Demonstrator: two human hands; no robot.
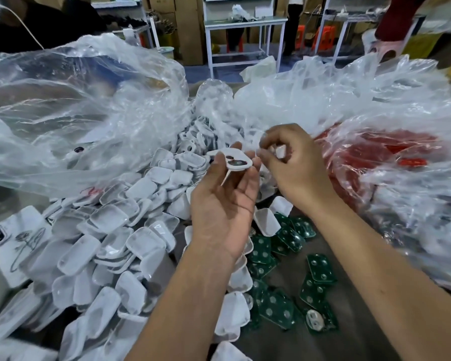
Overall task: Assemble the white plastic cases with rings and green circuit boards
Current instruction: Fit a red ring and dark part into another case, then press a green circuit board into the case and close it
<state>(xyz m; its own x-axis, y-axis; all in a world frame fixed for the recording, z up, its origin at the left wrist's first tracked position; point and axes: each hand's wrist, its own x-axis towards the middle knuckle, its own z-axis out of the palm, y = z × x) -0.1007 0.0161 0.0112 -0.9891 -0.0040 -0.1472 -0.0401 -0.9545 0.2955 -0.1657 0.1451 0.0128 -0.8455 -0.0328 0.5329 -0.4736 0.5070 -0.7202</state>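
Observation:
My left hand (223, 204) is raised palm up and holds a white plastic case (236, 160) at its fingertips; the case shows dark round openings on its top face. Just to the right, my right hand (294, 162) has its fingers curled and pinches a small pale piece (280, 151), too blurred to name, close to the case. A big heap of white plastic cases (110, 246) covers the table on the left. Green circuit boards (279, 277) lie scattered below my forearms.
Crumpled clear plastic bags (84, 110) rise behind the heap on the left, and a clear bag with red contents (380, 157) sits at the right. A white printed box (8, 238) lies at the left edge. White metal benches (245, 29) and cardboard stand further back.

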